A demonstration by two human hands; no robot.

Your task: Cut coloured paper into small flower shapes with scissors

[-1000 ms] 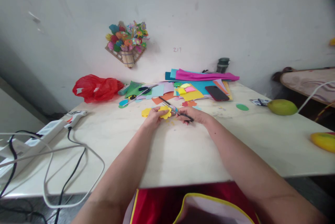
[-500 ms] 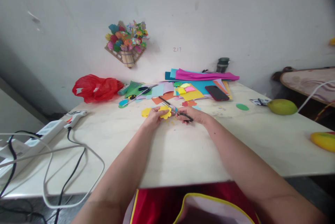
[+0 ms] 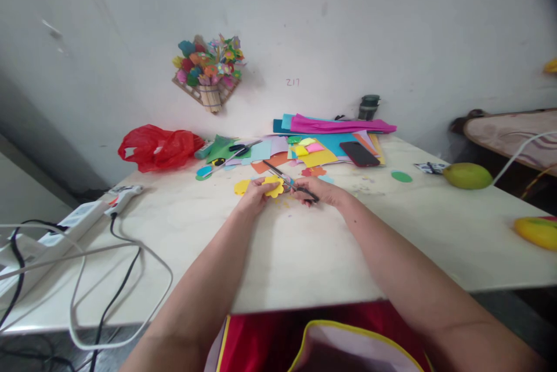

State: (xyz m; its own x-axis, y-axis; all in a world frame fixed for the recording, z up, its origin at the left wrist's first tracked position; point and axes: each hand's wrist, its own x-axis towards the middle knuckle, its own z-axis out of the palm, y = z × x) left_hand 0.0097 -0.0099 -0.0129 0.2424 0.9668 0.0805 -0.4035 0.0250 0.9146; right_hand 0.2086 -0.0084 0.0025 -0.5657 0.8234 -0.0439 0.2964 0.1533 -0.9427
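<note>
Between the thumb and fingers of my left hand (image 3: 256, 195) is a yellow paper piece (image 3: 274, 187) with a scalloped, flower-like edge on its right. More yellow paper (image 3: 241, 187) shows on the left of that hand. My right hand (image 3: 319, 189) is closed around the handles of a pair of scissors (image 3: 278, 172), whose blades point up and left beside the scalloped edge. Whether the blades touch the paper I cannot tell. Small yellow clippings (image 3: 282, 205) lie on the table below. An orange-red paper flower (image 3: 314, 172) rests just behind my right hand.
Coloured paper sheets (image 3: 261, 151), a second pair of scissors (image 3: 238, 150) and a phone (image 3: 359, 154) lie at the back. A red plastic bag (image 3: 159, 148) sits back left. Power strips (image 3: 87, 215) with loose cables occupy the left; a green mango (image 3: 467, 176) lies right.
The view has shifted very slightly. Both hands, the yellow paper and the scissors keep nearly the same places relative to each other.
</note>
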